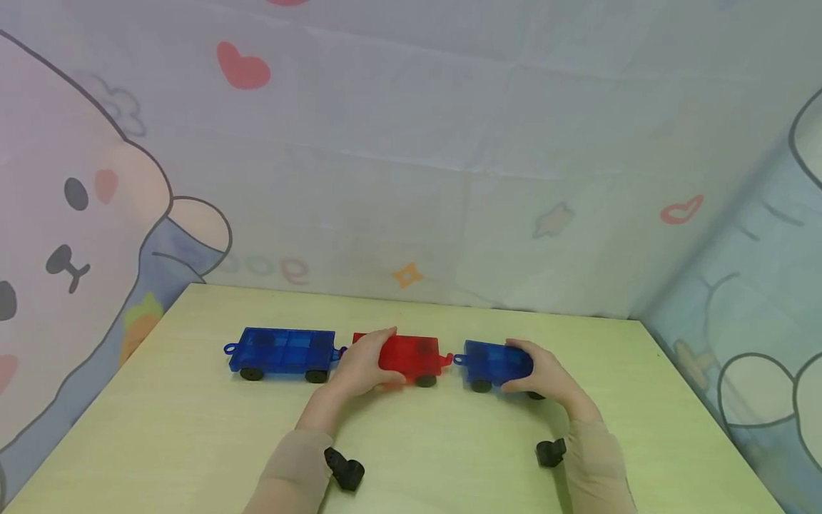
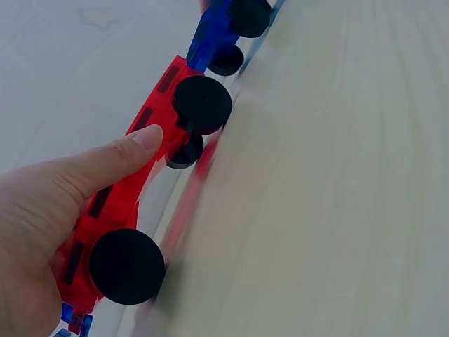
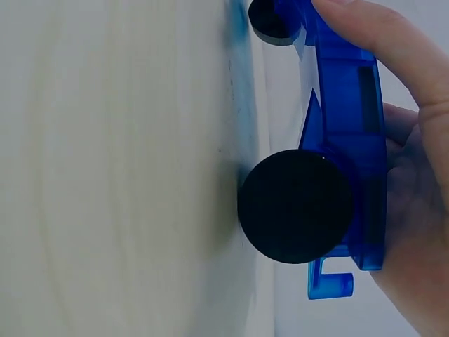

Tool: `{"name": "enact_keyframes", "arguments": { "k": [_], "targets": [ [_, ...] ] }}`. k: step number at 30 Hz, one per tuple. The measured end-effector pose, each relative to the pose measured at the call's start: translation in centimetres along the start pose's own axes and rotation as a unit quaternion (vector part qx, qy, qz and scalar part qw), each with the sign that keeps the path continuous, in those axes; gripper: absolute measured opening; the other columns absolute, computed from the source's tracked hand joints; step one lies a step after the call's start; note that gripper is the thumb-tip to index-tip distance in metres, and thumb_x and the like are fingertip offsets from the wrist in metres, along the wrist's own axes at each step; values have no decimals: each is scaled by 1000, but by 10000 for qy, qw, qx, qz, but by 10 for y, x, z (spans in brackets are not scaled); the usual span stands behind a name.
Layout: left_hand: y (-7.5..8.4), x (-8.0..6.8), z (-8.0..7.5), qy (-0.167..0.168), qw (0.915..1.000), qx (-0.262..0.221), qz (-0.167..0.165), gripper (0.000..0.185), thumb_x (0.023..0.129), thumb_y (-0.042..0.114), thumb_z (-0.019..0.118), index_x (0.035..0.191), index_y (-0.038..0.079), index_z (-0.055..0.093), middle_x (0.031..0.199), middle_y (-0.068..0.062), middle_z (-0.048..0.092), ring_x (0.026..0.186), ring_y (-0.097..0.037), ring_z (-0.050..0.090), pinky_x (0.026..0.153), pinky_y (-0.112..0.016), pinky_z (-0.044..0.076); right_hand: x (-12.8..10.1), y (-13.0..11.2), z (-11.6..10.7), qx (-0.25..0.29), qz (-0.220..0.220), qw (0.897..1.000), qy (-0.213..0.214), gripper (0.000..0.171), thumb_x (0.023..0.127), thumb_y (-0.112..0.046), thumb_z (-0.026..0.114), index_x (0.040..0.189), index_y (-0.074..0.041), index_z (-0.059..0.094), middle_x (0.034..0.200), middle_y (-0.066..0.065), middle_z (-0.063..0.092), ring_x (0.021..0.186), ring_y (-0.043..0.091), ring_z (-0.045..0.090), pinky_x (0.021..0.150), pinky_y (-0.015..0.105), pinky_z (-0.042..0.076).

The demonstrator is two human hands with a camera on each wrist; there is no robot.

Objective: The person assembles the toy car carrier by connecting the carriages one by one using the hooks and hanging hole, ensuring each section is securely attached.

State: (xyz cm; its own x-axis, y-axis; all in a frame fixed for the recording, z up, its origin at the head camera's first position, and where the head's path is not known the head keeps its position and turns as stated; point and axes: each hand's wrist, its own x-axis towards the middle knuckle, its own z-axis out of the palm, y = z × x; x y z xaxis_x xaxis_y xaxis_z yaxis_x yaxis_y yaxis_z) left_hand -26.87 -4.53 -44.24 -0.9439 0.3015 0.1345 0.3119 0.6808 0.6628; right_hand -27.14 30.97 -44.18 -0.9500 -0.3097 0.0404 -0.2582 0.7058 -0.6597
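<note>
A red toy train car [image 1: 417, 353] of see-through plastic stands on black wheels in the middle of the row. My left hand [image 1: 362, 365] grips it from above by its two long sides, and the thumb presses its side in the left wrist view. To the right, my right hand [image 1: 544, 373] holds a blue toy train car [image 1: 491, 360] the same way. A small hook [image 3: 330, 286] sticks out at that car's far end. The red hook [image 1: 446, 359] and the blue ring [image 1: 459, 359] face each other, very close together. Left of the red car stands another blue car [image 1: 282, 350], its end by my left hand.
The cars stand on a pale wooden table [image 1: 449, 442], nearer its back edge. A printed cloth [image 1: 398, 143] hangs right behind it and along both sides. Black wrist cameras [image 1: 347, 471] sit on both forearms, low over the tabletop.
</note>
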Motion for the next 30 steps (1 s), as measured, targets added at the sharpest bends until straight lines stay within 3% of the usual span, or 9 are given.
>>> {"name": "enact_keyframes", "arguments": {
  "k": [30],
  "targets": [
    [2, 1, -1, -23, 9998, -91, -159, 86, 75, 31, 83, 147, 11, 41, 148, -8, 44, 137, -30, 40, 108, -52, 38, 4, -1, 0, 169, 4, 9998, 72, 87, 73, -31, 84, 144, -5, 42, 146, 20, 42, 127, 41, 43, 101, 57, 40]
  ]
}}
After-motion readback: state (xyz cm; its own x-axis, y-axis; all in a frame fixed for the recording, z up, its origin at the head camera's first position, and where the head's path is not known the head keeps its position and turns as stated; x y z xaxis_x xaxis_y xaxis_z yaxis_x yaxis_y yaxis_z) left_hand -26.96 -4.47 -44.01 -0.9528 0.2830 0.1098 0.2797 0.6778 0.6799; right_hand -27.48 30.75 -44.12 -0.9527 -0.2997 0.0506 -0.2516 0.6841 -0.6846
